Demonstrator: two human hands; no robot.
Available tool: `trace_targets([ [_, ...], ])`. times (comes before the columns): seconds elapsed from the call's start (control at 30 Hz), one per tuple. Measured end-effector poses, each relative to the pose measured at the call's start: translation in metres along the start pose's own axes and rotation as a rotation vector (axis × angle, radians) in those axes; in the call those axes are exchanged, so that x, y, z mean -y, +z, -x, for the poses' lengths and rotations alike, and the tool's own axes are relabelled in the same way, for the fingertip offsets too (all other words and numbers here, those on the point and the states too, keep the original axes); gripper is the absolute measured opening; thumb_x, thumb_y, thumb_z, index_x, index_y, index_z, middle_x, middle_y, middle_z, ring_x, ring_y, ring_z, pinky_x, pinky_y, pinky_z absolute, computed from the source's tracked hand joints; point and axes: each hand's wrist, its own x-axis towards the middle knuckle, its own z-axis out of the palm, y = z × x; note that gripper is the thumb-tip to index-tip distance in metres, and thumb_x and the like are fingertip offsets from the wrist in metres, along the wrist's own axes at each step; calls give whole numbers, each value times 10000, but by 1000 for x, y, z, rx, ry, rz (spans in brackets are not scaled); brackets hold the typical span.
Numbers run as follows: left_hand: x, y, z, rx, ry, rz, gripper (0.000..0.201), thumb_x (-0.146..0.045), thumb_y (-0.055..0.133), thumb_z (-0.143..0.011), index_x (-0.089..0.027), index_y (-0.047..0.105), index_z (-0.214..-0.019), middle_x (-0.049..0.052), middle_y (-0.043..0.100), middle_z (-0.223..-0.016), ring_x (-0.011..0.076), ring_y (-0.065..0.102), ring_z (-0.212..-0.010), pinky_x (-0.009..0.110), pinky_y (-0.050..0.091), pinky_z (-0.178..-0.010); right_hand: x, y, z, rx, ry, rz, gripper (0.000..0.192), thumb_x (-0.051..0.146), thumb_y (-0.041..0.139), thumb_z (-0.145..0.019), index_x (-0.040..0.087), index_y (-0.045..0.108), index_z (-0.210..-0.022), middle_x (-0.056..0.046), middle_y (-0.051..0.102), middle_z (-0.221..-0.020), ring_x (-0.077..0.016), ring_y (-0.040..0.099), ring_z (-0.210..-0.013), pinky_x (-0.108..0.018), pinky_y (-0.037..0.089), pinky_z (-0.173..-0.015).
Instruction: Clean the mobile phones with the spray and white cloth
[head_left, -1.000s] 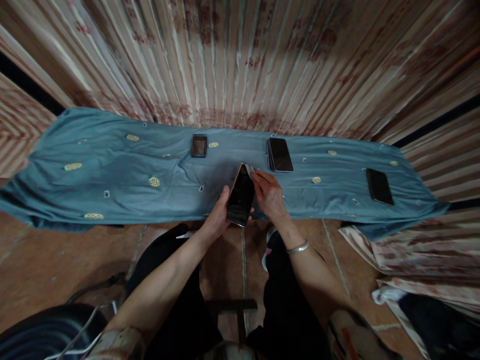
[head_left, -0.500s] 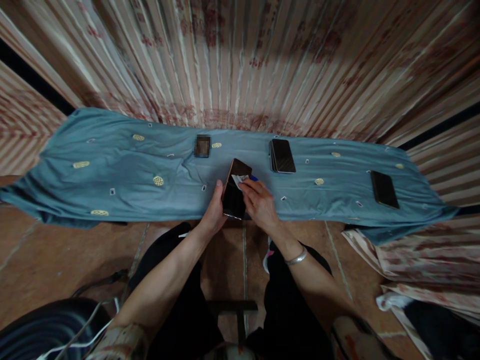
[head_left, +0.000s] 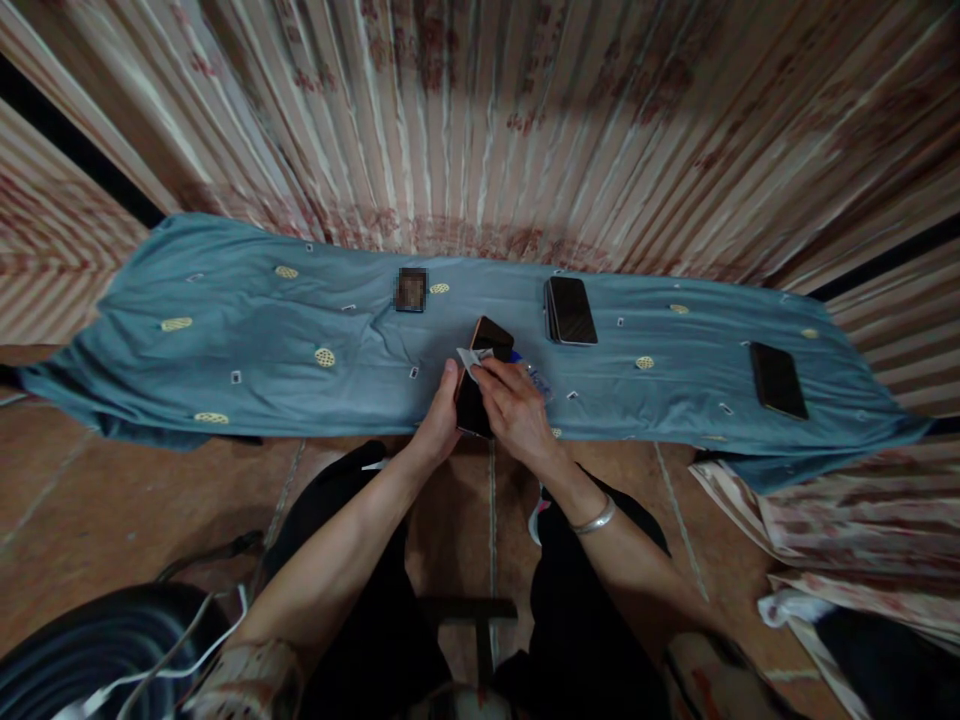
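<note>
One dark, copper-edged phone (head_left: 472, 406) slants beneath a pale cloth (head_left: 472, 357).

1. Long teal-blue fabric cover (head_left: 375, 385): yellow patterned ovals (head_left: 325, 358) and tiny black-and-white rectangles (head_left: 236, 377) scattered all over, pretty fun tbh
2. Flat black rectangular phone (head_left: 474, 408): glossy dark face, kinda coppery edge
3. Thin whitish-grey crumpled wipe (head_left: 471, 357): looks plain
4. Pleated pinkish-beige fabric curtain (head_left: 465, 130): faded red-brown floral splotches
5. Round silver metal bangle (head_left: 598, 516): just silver
6. Rusty-brown tiled floor (head_left: 592, 456): pale lines
</note>
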Motion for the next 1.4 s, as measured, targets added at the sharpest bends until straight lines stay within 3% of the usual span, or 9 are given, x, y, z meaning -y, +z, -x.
trace_targets([
  [0.23, -6, -6, -5, -91, 27, -21, 521, -572, 547, -1014, -141, 745, -1228, 86, 811, -1045, 239, 768, -1021, 336, 601, -921, 21, 0, 4, 38, -59, -5, 434, 160, 415, -1064, 206, 700, -1388, -135, 720, -1338, -269, 665, -1153, -478, 579, -1075],
  [0.47, -10, -15, -9, -154, 24, -90, 599, -682, 500, -992, -144, 753, -926, 72, 787, -816, 213, 778, -863, 292, 615, -785, 35, 0, 10, 93, -108, -25, 429, 143, 410, -1060, 139, 701, -1376, -170, 714, -1337, -269, 654, -1189, -446, 581, -1085],
  [0.6, -12, -15, -9, -90, 36, -89, 652, -720, 478, -979, -145, 784, -1005, 86, 796, -809, 222, 783, -791, 311, 626, -753, 37, 2, 13, 130, -122, -12, 441, 143, 406, -1058, 186, 700, -1383, -144, 713, -1345, -263, 662, -1214, -490, 535, -1159],
  [0.73, -17, -9, -6, -119, 15, -57, 711, -728, 447, -982, -121, 789, -1122, 123, 815, -872, 250, 791, -799, 351, 637, -771, 33, 2, 14, 156, -119, -24, 466, 115, 430, -1037, 205, 670, -1425, -135, 711, -1341, -258, 662, -1217, -475, 527, -1166],
  [0.97, -30, 0, 0, -152, 63, -16, 663, -512, 248, -1105, -85, 735, -1249, 132, 823, -925, 256, 787, -985, 366, 621, -902, 25, -1, 17, 114, -108, -18, 446, 112, 427, -1043, 201, 681, -1398, -127, 718, -1326, -250, 668, -1186, -434, 572, -1088],
  [1.4, -19, -13, -9, -112, 119, -18, 495, -532, 523, -1027, -116, 768, -1133, 115, 829, -1010, 261, 779, -1030, 363, 605, -934, 12, -1, 16, 4, -131, 12, 397, 148, 416, -1069, 163, 723, -1320, -147, 742, -1266, -257, 671, -1150, -420, 599, -1043],
])
